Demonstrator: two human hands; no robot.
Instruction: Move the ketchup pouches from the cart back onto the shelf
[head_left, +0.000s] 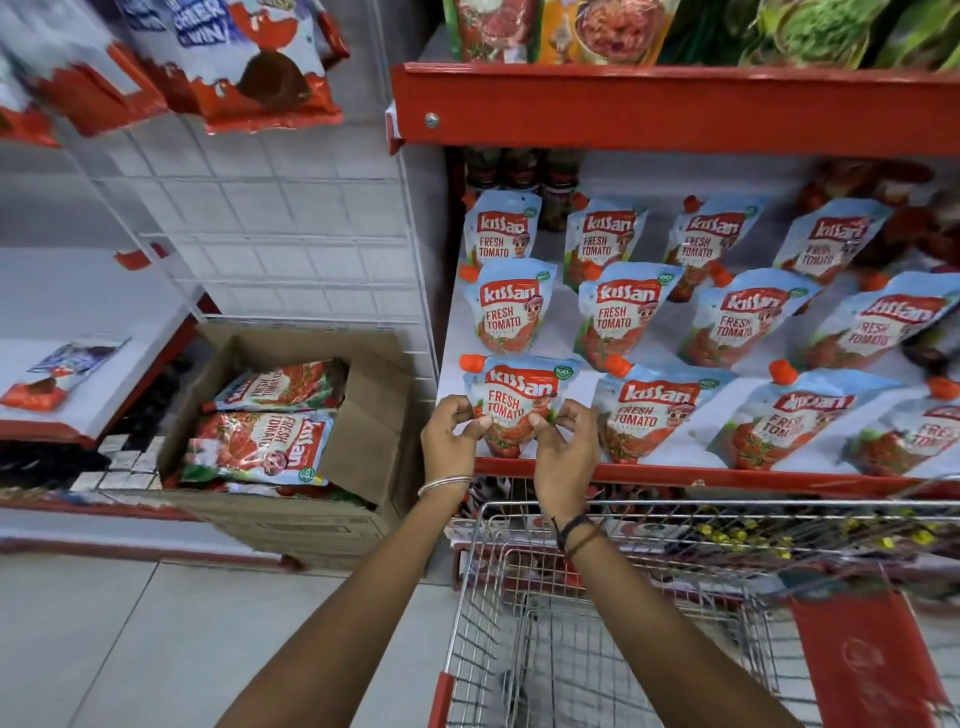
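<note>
A blue and red ketchup pouch with an orange cap stands upright at the front left corner of the white shelf. My left hand pinches its lower left edge and my right hand pinches its lower right edge. Several more ketchup pouches stand in rows behind it and to its right. The wire cart sits below the shelf, under my forearms; I see no pouch in the part of its basket that shows.
An open cardboard box holding more ketchup pouches sits on the floor to the left of the shelf. A white wire grid panel stands behind it. Chocolate packets hang at the upper left. A red shelf edge runs overhead.
</note>
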